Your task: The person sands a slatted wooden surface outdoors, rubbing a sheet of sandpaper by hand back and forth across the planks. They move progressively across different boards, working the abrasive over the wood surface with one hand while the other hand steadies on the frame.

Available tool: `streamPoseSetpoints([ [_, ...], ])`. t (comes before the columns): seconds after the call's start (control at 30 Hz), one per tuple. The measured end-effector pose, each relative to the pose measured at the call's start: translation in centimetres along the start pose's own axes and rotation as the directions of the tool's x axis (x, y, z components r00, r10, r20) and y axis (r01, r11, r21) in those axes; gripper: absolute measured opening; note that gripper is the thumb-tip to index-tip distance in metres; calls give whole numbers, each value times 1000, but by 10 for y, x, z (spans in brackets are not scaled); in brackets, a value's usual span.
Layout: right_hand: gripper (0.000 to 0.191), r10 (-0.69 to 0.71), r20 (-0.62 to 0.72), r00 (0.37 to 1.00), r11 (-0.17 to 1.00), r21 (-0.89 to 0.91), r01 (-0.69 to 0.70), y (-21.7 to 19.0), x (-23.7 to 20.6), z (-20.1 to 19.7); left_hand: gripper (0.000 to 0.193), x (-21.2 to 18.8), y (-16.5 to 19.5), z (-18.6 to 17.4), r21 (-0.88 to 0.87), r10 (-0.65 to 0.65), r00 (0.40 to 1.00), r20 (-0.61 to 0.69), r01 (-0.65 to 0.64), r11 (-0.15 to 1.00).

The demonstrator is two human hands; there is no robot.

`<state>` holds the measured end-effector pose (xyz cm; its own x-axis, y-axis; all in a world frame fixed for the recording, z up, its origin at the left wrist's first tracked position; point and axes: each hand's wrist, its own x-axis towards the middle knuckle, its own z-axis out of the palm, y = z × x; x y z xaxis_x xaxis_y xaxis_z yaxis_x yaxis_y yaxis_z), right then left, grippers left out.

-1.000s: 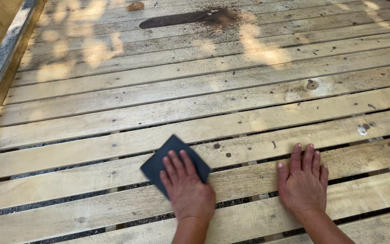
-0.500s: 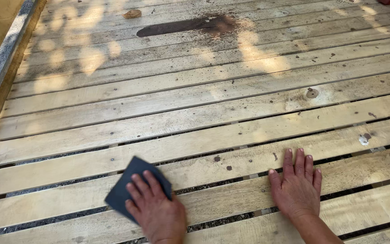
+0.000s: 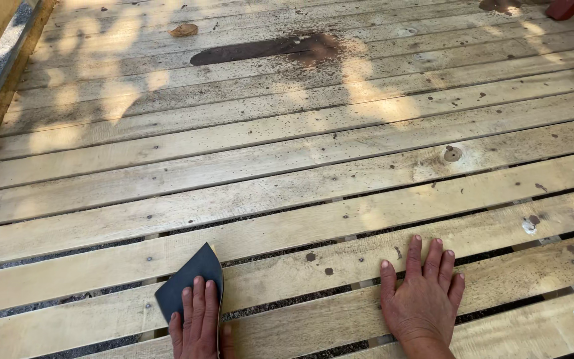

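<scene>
Slid nearer, left hand (image 3: 197,322) presses sandpaper (image 3: 187,279), corner pointing away-right.

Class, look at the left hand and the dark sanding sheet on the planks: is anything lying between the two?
Nothing visible does. The left hand lies flat on the dark sanding sheet, fingers pressing it straight onto the wooden plank. The right hand rests apart on the bare wood, well clear of the sheet.

The bottom edge is cutting off both wrists; the left hand (image 3: 197,322) is covering part of the dark sandpaper sheet (image 3: 184,282).
</scene>
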<state>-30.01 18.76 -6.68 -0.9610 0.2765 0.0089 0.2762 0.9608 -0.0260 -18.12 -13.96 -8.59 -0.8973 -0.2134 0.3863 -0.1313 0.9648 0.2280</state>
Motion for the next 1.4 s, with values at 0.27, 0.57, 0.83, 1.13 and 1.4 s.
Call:
streamPoseSetpoints([
  [0.27,82,-2,-27,1000,1000,-25,1,0,-2,-1,77,118,81,-3,-101,-281,959,48,284,953],
  [0.57,86,45,85,995,996,-87,-38,-2,3,-5,79,155,154,23,-52,234,731,641,-263,964],
  [0.83,77,9,-55,998,999,-52,-12,7,6,18,81,166,91,3,273,-421,770,480,325,905],
  [1.13,70,-24,-196,980,1000,11,27,13,4,31,78,161,165,14,-195,269,659,703,-186,963],
  [1.4,74,9,-118,993,1000,27,-6,6,6,27,82,136,101,-14,209,-352,777,521,284,936],
])
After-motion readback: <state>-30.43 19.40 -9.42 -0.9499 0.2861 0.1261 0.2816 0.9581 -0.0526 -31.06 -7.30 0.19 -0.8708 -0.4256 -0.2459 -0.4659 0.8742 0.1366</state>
